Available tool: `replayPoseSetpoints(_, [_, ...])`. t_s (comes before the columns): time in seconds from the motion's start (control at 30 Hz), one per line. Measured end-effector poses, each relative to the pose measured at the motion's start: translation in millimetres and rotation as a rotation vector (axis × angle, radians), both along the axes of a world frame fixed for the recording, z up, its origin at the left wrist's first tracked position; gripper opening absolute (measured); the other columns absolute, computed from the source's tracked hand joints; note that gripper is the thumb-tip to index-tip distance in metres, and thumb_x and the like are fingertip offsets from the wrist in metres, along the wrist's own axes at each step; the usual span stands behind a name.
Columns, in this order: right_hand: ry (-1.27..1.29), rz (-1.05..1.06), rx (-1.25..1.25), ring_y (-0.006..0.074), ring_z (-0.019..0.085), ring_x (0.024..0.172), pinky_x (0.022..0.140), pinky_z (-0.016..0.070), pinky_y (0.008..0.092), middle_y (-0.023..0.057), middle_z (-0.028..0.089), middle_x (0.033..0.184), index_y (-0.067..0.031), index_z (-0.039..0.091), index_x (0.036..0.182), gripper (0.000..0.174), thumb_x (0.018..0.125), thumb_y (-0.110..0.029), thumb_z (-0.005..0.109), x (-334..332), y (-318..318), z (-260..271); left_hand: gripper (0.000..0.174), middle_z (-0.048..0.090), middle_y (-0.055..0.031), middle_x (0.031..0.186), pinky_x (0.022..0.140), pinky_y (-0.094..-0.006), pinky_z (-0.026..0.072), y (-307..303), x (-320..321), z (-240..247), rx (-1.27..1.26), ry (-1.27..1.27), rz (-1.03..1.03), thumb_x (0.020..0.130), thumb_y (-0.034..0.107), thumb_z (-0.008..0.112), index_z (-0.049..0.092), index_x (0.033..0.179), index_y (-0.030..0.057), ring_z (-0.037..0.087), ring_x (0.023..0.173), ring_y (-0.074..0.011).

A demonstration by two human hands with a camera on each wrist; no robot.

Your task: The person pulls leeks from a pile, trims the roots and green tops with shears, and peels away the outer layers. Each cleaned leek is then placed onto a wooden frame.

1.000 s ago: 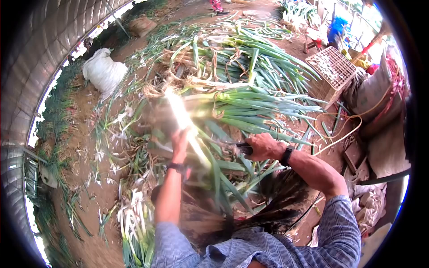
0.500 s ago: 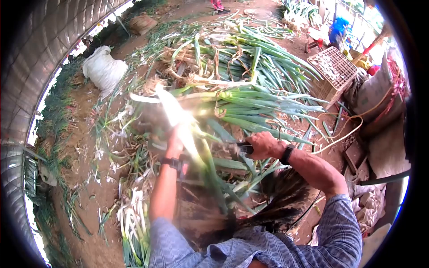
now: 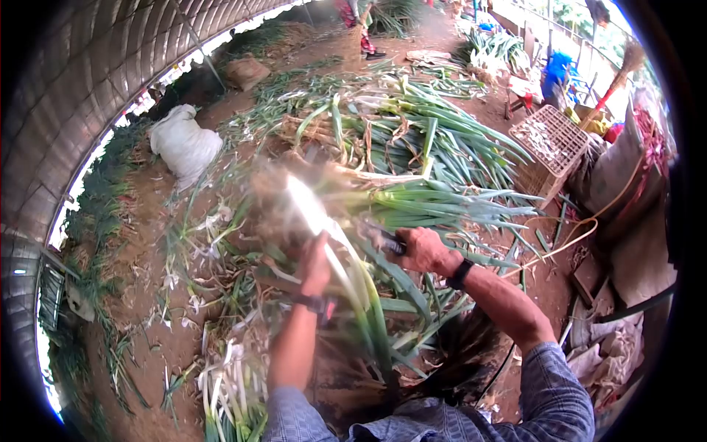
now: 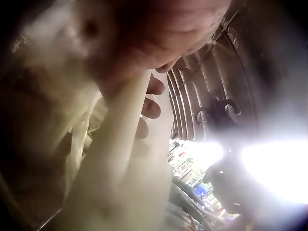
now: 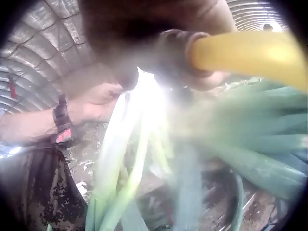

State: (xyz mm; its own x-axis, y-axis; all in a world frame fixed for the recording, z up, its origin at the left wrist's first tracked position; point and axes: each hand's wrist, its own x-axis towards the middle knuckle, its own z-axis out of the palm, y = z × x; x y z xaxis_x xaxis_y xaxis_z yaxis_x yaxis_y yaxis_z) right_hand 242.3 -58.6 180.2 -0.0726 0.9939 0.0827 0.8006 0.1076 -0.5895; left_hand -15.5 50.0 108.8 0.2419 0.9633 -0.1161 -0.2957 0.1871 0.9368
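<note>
The left hand [image 3: 316, 263] grips white-stemmed green onions [image 3: 352, 283], whose green leaves hang down toward the person's lap. In the left wrist view its fingertips [image 4: 151, 108] curl round two pale stems [image 4: 111, 159]. The right hand [image 3: 425, 250] is closed round a dark handled tool [image 3: 392, 243] pointing at the stems; in the right wrist view a yellow hose [image 5: 250, 55] joins it. Glare and blur hide the upper stems and roots. Just beyond both hands lies a bundle of green onions [image 3: 434, 204].
A large onion pile [image 3: 442, 121] lies behind the bundle. There is a white sack [image 3: 185, 145] at the left, a plastic crate [image 3: 549, 140] at the right with sacks [image 3: 615, 169] beside it, and peeled onions [image 3: 228, 387] at lower left. Another person's leg [image 3: 366, 40] shows at the top.
The head view has tilted, so the surroundings sit lower in it. The left hand and its onions have moved toward the right hand, and the stems' angle has changed.
</note>
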Motion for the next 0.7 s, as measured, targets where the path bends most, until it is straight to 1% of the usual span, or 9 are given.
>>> replayPoseSetpoints(0.1, [0.036,0.037,0.093,0.0403,0.065,0.075,0.067,0.0518,0.0484,0.0191,0.066,0.076,-0.0054,0.064,0.087,0.041,0.075,-0.043,0.074,-10.2,6.3,1.5,0.037,0.065,-0.0137,0.109,0.074,-0.0427,0.0628,1.0,5.1,-7.5,0.035,-0.004,0.037,0.097,0.031,0.059,0.057,0.121,0.0029,0.069,0.091,-0.0286])
replayPoseSetpoints(0.13, [-0.025,0.046,0.097,0.0398,0.065,0.074,0.066,0.0519,0.0483,0.0186,0.066,0.075,-0.0055,0.063,0.087,0.041,0.076,-0.043,0.074,-14.2,8.5,1.1,0.035,0.065,-0.0125,0.104,0.07,-0.0406,0.063,-2.3,5.2,-6.6,0.016,-0.065,0.05,0.097,0.033,0.06,0.057,0.116,0.0033,0.069,0.085,-0.0262])
replayPoseSetpoints(0.23, [0.066,0.028,0.026,0.0394,0.065,0.074,0.066,0.052,0.0486,0.0183,0.067,0.075,-0.0054,0.064,0.088,0.042,0.076,-0.044,0.074,-16.3,12.9,-2.7,0.034,0.066,-0.0104,0.099,0.063,-0.0372,0.062,0.2,-1.9,-14.6,-0.005,-0.03,0.142,0.097,0.034,0.06,0.057,0.113,0.0036,0.069,0.079,-0.0229])
replayPoseSetpoints(0.27, [0.052,0.084,0.07,0.0393,0.066,0.075,0.067,0.0526,0.0488,0.0185,0.067,0.077,-0.0066,0.066,0.094,0.044,0.076,-0.047,0.073,-12.9,10.5,-2.8,0.033,0.066,-0.0081,0.091,0.057,-0.0342,0.0599,6.8,-6.8,-28.6,0.1,0.052,0.15,0.097,0.035,0.06,0.058,0.11,0.0041,0.068,0.074,-0.0201])
replayPoseSetpoints(0.3, [0.021,0.122,0.064,0.0392,0.066,0.075,0.067,0.0528,0.0486,0.0184,0.067,0.077,-0.007,0.067,0.096,0.046,0.077,-0.048,0.073,-10.6,10.3,-8.8,0.032,0.065,-0.0067,0.087,0.055,-0.0339,0.0592,7.8,-5.9,-26.3,0.076,0.118,0.169,0.097,0.034,0.06,0.058,0.109,0.0039,0.068,0.073,-0.02])
replayPoseSetpoints(0.4, [-0.044,0.222,0.057,0.0383,0.067,0.077,0.068,0.0535,0.0472,0.0181,0.068,0.078,-0.0089,0.069,0.104,0.051,0.077,-0.052,0.072,-2.4,9.0,-25.1,0.032,0.063,-0.0056,0.083,0.055,-0.0342,0.0593,-5.0,-0.6,-13.1,0.026,0.015,0.25,0.098,0.034,0.06,0.059,0.108,0.0038,0.067,0.071,-0.0203])
replayPoseSetpoints(0.47, [-0.056,0.2,-0.012,0.0381,0.067,0.078,0.069,0.0532,0.0473,0.0177,0.068,0.078,-0.0082,0.068,0.102,0.049,0.077,-0.05,0.072,1.4,5.5,-20.9,0.032,0.063,-0.0055,0.082,0.056,-0.0345,0.0595,-14.5,1.4,13.1,-0.084,0.001,0.246,0.098,0.034,0.059,0.059,0.107,0.0042,0.067,0.071,-0.0205])
replayPoseSetpoints(0.57, [-0.02,0.152,0.001,0.0381,0.066,0.078,0.069,0.0523,0.0476,0.0176,0.068,0.078,-0.0069,0.067,0.098,0.045,0.077,-0.047,0.073,4.6,8.3,-17.5,0.034,0.063,-0.0053,0.08,0.058,-0.0353,0.0601,6.0,-6.5,-32.5,-0.036,0.015,0.198,0.098,0.037,0.058,0.059,0.107,0.0053,0.067,0.071,-0.0205])
replayPoseSetpoints(0.7, [-0.016,0.088,0.17,0.039,0.065,0.076,0.067,0.0511,0.0486,0.0179,0.067,0.077,-0.005,0.064,0.091,0.04,0.078,-0.042,0.073,-1.9,11.5,-23.2,0.04,0.062,-0.0044,0.078,0.053,-0.0325,0.056,-12.3,18.3,0.5,-0.043,-0.05,0.192,0.098,0.047,0.055,0.058,0.103,0.0071,0.064,0.067,-0.0177])
